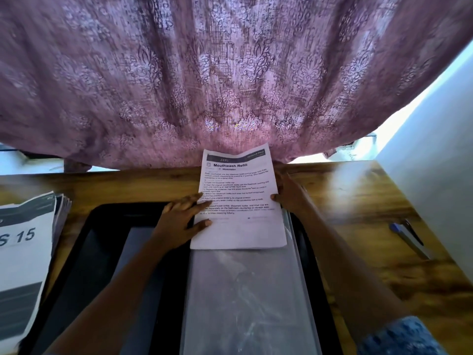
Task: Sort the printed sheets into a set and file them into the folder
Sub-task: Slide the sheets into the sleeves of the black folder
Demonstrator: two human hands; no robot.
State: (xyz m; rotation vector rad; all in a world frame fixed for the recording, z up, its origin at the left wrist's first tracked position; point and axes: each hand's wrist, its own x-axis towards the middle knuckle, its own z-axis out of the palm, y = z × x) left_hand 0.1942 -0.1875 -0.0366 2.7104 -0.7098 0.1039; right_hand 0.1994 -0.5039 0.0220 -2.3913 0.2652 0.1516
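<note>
Honestly, the thin, floppy printed sheets could've buckled or snagged going into the slick clear sleeve of the black folder. They sat at the folder's far end, top edge curling. The right hand pinched their right edge, and the left hand lay fairly flat on the left edge. A paper stack sat left of the folder.

Before us the folder open on the worktop, printed sheet at its far right, our left hand and right hand flanking it, sheet stack left, pens right, curtain behind.
</note>
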